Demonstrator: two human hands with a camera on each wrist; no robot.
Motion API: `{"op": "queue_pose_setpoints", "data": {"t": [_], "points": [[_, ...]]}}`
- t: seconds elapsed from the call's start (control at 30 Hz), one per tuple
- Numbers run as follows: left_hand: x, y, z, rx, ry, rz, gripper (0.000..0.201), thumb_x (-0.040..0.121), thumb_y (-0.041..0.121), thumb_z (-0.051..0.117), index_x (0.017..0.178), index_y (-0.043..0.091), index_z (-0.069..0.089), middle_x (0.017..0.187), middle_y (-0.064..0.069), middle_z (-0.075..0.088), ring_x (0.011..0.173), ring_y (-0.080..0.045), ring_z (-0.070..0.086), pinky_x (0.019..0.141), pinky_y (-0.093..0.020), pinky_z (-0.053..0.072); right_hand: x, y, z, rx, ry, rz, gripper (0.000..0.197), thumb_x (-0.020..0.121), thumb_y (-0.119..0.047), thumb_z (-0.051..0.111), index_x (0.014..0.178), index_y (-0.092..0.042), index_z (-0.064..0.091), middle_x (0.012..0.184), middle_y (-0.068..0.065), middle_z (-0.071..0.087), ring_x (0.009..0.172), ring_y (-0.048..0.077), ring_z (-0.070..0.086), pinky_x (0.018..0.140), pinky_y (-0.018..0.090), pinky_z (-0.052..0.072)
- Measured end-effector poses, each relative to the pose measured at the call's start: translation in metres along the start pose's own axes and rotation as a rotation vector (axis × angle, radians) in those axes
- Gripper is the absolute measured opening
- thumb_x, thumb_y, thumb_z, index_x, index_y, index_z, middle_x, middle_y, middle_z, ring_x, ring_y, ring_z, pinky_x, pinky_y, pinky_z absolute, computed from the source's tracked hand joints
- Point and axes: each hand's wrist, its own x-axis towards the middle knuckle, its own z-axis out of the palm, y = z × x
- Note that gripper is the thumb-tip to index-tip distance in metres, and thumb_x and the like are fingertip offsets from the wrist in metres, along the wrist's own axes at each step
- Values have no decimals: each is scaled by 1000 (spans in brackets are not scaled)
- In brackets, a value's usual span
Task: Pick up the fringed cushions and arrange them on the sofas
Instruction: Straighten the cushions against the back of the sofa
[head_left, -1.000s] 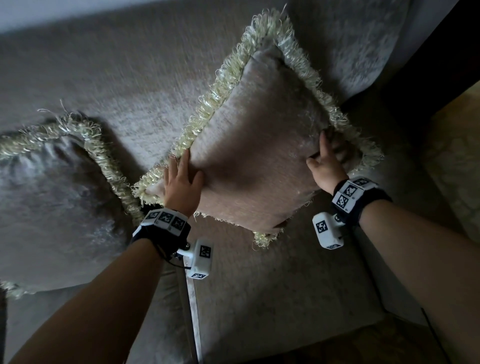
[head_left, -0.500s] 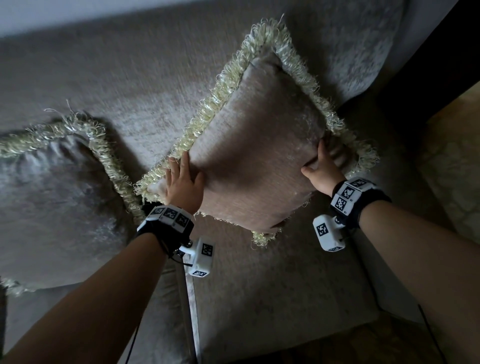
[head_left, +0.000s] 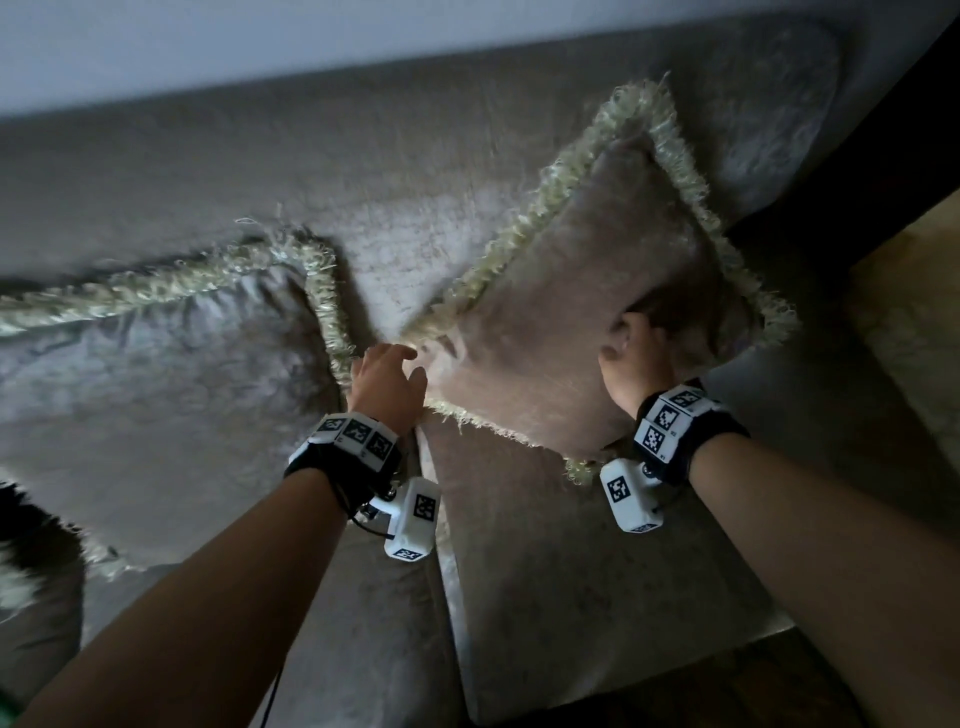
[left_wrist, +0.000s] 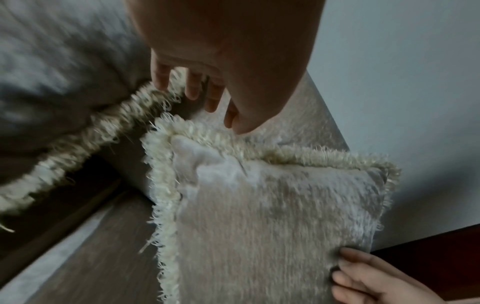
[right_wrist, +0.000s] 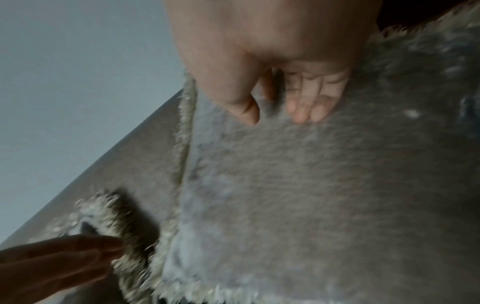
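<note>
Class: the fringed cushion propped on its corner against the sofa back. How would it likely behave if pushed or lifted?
The fringed cushion is probably soft: its cover dents where the right hand presses. It likely tips easily, balanced on one corner against the sofa back. The plush cover looks grippy rather than slippery.

I count 2 fringed cushions: the right cushion (head_left: 566, 332) and the left cushion (head_left: 156, 395). Under them is 1 sofa (head_left: 571, 597), showing 2 seat pads. My 2 hands are here, my left hand (head_left: 387, 382) and my right hand (head_left: 631, 364), with 2 wrist cameras.
</note>
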Motion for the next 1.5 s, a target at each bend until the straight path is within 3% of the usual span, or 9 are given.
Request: {"op": "queue_pose_setpoints", "data": {"t": [0.4, 0.57, 0.8, 0.9, 1.03, 1.13, 1.3, 1.43, 1.5], "points": [[-23, -162, -168, 27, 92, 24, 29, 94, 26, 52, 121, 24, 62, 134, -3, 53, 122, -30, 50, 104, -49, 41, -128, -168, 138, 80, -178, -115, 42, 93, -17, 60, 133, -13, 51, 133, 13, 55, 116, 30, 58, 88, 31, 47], [-28, -216, -221, 80, 233, -51, 31, 93, 25, 53, 123, 27, 61, 135, -1, 50, 124, -28, 44, 100, -50, 41, -159, -200, 196, 65, -343, -66, 45, 96, -26, 57, 139, -17, 45, 107, 5, 59, 92, 22, 59, 76, 29, 43], [-18, -280, -229, 218, 311, -27, 51, 90, 24, 57, 137, 41, 47, 162, 6, 16, 150, -27, 9, 115, -62, 19, -182, -195, 270, 193, -474, 129, 35, 94, -19, 60, 127, -17, 48, 84, 0, 58, 70, 23, 58, 64, 38, 54], [-8, -297, -220, 320, 322, 70, 65, 88, 23, 54, 148, 38, 32, 165, 6, 3, 153, -24, -6, 115, -68, 5, -180, -182, 292, 191, -544, 216, 31, 96, -24, 58, 124, -28, 43, 91, -1, 58, 83, 25, 65, 65, 35, 54], [1, -308, -214, 352, 353, 75, 81, 88, 39, 56, 155, 33, 11, 163, 9, 15, 153, -16, 2, 113, -72, 4, -173, -176, 311, 256, -565, 326, 35, 98, -23, 57, 124, -32, 36, 102, 1, 53, 93, 27, 64, 66, 36, 55], [6, -313, -212, 395, 382, 98, 79, 88, 45, 54, 154, 36, 12, 154, 4, 31, 149, -21, 15, 109, -75, 11, -167, -172, 331, 389, -599, 491, 21, 101, -16, 47, 114, -27, 35, 99, 6, 48, 74, 24, 69, 54, 37, 53], [8, -315, -211, 447, 404, 103, 69, 92, 46, 49, 153, 37, 17, 137, -8, 45, 131, -37, 35, 103, -65, 31, -170, -172, 351, 455, -596, 649, 19, 104, -11, 42, 123, -10, 44, 130, 18, 53, 119, 44, 60, 99, 52, 51], [14, -313, -215, 465, 381, 54, 50, 92, 38, 52, 138, 23, 43, 133, -8, 49, 121, -40, 41, 97, -64, 37, -166, -171, 358, 435, -568, 612, 33, 101, -15, 49, 127, 5, 45, 105, 26, 64, 79, 38, 66, 83, 48, 56], [15, -313, -216, 434, 411, 45, 30, 89, 26, 55, 118, 18, 54, 128, -6, 52, 115, -38, 44, 93, -61, 40, -165, -169, 359, 411, -573, 596, 39, 101, -8, 48, 133, 11, 41, 131, 37, 54, 108, 53, 62, 107, 62, 40]]}}
